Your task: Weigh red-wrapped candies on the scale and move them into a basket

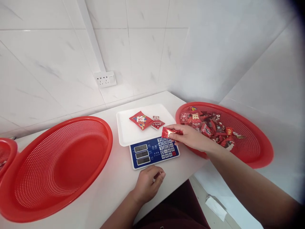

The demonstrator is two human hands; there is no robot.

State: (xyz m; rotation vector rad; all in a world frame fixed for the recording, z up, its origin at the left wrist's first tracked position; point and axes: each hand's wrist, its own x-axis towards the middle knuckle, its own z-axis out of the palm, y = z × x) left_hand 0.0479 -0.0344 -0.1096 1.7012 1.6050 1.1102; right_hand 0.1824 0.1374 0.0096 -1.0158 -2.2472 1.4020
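My right hand (192,136) pinches a small red snack packet (168,132) just above the right edge of a blue-fronted scale (154,152). The scale's white tray (127,128) carries two red packets: a larger one (141,120) and a smaller one (157,122). Behind my right hand a red mesh basket (252,146) holds several red and brown packets (209,125). My left hand (149,183) rests curled on the white counter in front of the scale, with nothing visible in it.
A large empty red mesh basket (57,165) stands left of the scale, and part of another red basket (6,154) shows at the far left edge. A wall socket (105,79) sits on the white tiled wall. The counter edge runs close to my body.
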